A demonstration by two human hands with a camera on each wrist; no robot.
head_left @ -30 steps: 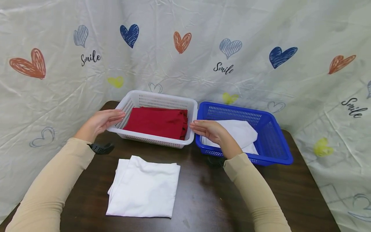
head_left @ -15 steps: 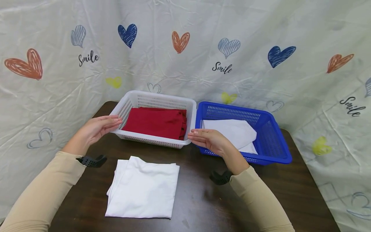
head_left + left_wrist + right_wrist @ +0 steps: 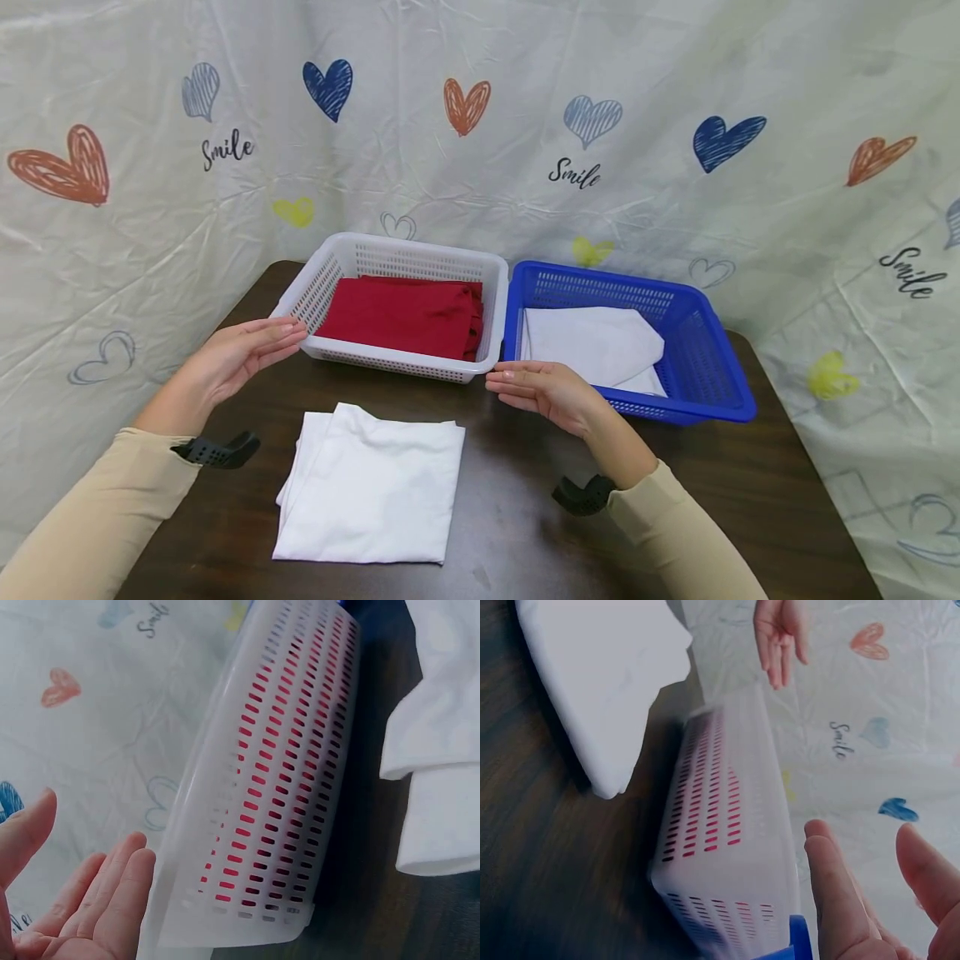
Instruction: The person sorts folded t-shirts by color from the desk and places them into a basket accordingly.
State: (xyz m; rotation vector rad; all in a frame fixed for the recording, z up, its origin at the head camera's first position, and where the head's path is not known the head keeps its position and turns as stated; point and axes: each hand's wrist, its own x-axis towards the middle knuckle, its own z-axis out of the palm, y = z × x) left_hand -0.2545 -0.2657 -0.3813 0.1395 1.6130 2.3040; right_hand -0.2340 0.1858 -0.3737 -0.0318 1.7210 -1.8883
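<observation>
A white slotted plastic basket [image 3: 390,360] holds folded red cloth [image 3: 401,317]. My left hand [image 3: 238,358], its fingers straight, is at the basket's near left corner; whether it touches the rim I cannot tell. With fingers extended and nothing in it, my right hand [image 3: 551,396] hovers by the near right corner, in front of the blue basket [image 3: 708,354]. Folded white cloth [image 3: 596,343] lies inside that blue basket. Nearer to me, a folded white cloth [image 3: 371,487] lies flat on the table. In the left wrist view, the left fingers [image 3: 112,892] appear beside the white basket's wall.
The dark wooden table [image 3: 525,517] carries both baskets side by side at its back. Behind them hangs a pale curtain [image 3: 480,167] printed with hearts and "Smile". A black wrist strap [image 3: 217,451] shows on the left arm, another strap [image 3: 585,495] on the right.
Both hands have drawn back toward me and down from the white basket, the left one also shifting left. The baskets and cloths stay in place.
</observation>
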